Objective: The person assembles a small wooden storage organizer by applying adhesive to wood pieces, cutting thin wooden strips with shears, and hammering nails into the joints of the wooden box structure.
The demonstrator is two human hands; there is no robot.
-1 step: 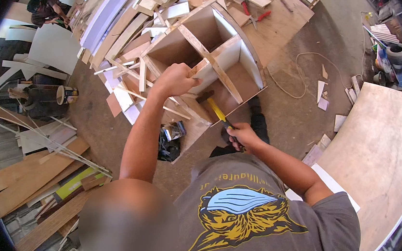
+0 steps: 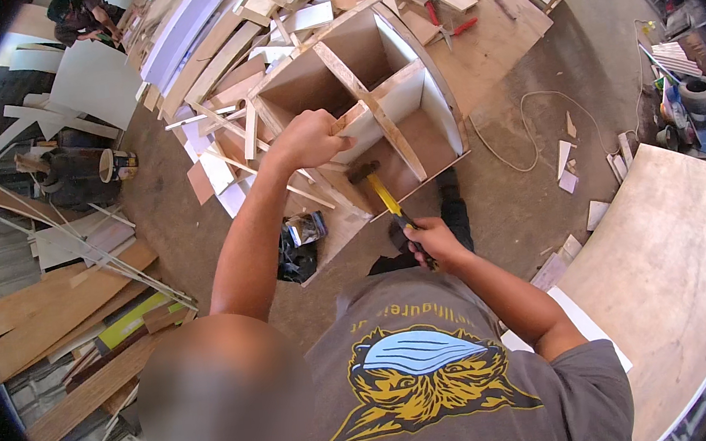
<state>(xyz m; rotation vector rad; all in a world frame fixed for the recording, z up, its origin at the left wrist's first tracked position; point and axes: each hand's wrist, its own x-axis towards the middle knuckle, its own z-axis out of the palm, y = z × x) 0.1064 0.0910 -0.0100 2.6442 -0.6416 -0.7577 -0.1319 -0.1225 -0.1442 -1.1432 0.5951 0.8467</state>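
My left hand (image 2: 311, 139) is closed on the edge of a wooden piece (image 2: 351, 121) at the near left of an open plywood box (image 2: 440, 84), which is split into compartments by partitions and a crossing batten (image 2: 392, 140). My right hand (image 2: 427, 239) grips a hammer (image 2: 383, 189) by its yellow-and-black handle, with the head down inside the near compartment, by its left side. A dark bag with small packets (image 2: 296, 264) lies just below the box's left corner.
Piled offcuts (image 2: 210, 56) surround the box's back and left. Red-handled tools (image 2: 460, 26) lie behind it. A cord (image 2: 514, 167) crosses the floor at right, near a large curved panel (image 2: 656, 276). Boards (image 2: 65, 316) and a bucket (image 2: 118, 165) are at left. Other people (image 2: 87, 21) appear at both top corners.
My right hand and the hammer have shifted very slightly to the right and down. My left hand stays in place.
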